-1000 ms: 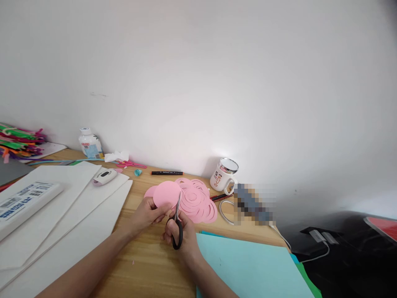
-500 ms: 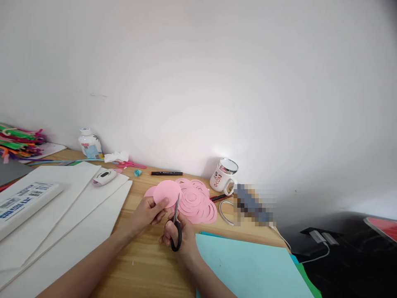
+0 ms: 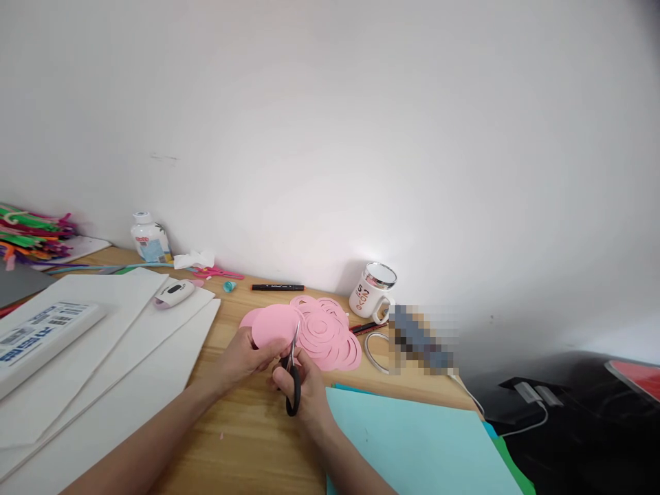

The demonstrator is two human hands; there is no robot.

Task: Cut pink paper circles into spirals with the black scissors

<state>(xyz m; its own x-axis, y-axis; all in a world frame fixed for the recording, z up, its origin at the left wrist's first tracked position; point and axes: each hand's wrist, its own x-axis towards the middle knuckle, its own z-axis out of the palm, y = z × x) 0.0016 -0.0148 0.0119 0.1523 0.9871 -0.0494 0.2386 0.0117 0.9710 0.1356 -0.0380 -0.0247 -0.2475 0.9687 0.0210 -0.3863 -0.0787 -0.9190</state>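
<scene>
My left hand [image 3: 246,358] pinches a pink paper disc [image 3: 273,325] by its lower edge and holds it a little above the wooden desk [image 3: 242,433]. Black-handled scissors [image 3: 293,375] are gripped in my right hand [image 3: 304,392], with their blades running up into the disc's right edge. Just behind lies a pile of pink paper spirals [image 3: 324,333] cut in rings.
White foam sheets [image 3: 103,357] and a long white box [image 3: 41,337] cover the left. Light-blue paper [image 3: 417,447] lies at the front right. A mug [image 3: 371,292], black marker [image 3: 277,287], tape ring [image 3: 375,349], bottle [image 3: 149,239] and pipe cleaners [image 3: 31,237] line the back.
The scissors have closed a little on the disc and my right hand has shifted slightly. The disc has turned and dropped a little in my left hand.
</scene>
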